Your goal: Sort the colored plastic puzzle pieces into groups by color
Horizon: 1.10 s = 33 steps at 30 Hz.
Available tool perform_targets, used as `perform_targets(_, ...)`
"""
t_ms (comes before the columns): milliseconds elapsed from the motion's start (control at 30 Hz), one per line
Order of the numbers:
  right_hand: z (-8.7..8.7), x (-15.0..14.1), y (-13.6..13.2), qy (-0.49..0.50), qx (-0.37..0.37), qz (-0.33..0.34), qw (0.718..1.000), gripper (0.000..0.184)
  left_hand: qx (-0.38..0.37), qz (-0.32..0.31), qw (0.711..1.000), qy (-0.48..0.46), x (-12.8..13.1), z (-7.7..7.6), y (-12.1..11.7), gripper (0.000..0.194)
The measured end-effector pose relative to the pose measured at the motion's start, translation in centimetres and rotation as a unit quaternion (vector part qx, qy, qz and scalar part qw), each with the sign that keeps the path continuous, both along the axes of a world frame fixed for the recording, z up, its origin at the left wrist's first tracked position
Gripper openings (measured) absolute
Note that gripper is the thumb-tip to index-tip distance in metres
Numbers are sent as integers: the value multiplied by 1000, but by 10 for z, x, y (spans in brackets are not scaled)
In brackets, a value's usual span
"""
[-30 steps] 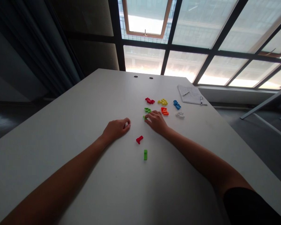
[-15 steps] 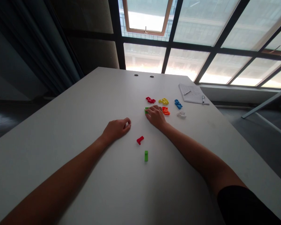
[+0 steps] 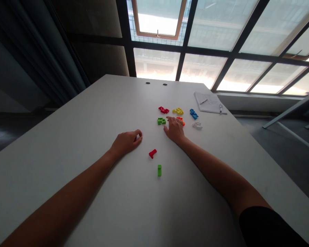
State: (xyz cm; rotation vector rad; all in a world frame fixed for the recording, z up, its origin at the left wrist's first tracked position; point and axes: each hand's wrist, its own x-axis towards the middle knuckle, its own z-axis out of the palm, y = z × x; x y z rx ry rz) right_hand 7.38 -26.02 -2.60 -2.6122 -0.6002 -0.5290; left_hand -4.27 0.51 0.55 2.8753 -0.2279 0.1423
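Observation:
My right hand [image 3: 175,129] hovers at or just above the table between the green pieces [image 3: 161,121] and the orange pieces [image 3: 182,122]. Its thumb and fingers are apart, with nothing seen in them. Part of the orange group is hidden behind the fingers. My left hand [image 3: 127,141] rests on the table, thumb and forefinger curled into a ring with nothing in it. Nearer to me lie a red L-shaped piece [image 3: 152,153] and, below it, a single green block [image 3: 159,170]. Both are apart from the hands.
Beyond the hands on the white table [image 3: 113,103] are red pieces [image 3: 164,110], yellow pieces [image 3: 178,111], blue pieces [image 3: 194,114] and white pieces [image 3: 197,125]. A written-on paper pad [image 3: 211,103] with two pens lies at the far right. Windows stand behind.
My right hand has moved right, off the green pieces to the edge of the orange ones, and its fingers have spread. The green pieces are now uncovered. My left hand stays put.

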Motion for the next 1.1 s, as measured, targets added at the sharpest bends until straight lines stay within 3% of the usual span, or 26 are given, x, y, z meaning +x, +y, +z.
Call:
perform_targets(233,5,-4,1,33,-24,18,999,58,-11,-3,1000,-5,0,0,1,31)
perform_targets(433,6,-17,-4,10,32,36,999,45,-2,0,1000,-2,-1,1,1,31)
perform_targets(500,6,-31,-12,-5,49,97,994,31,0,-1,1000,-3,-1,1,1,30)
perform_targets(600,9,-59,-28,-13,48,269,962,15,-1,-3,1000,-5,-1,1,1,29)
perform_targets(667,13,-78,-37,-16,38,362,931,15,-4,-4,1000,-5,-1,0,1,29)
perform_targets(833,26,-112,-40,-6,8,502,865,23,-11,0,1000,-7,0,-1,1,31)
perform_targets(933,31,-116,-36,1,-4,535,845,21,-15,0,1000,-10,-1,-1,1,29)
perform_targets(1100,28,-94,-46,-2,16,493,870,10,-19,-2,1000,-5,0,-2,2,28)
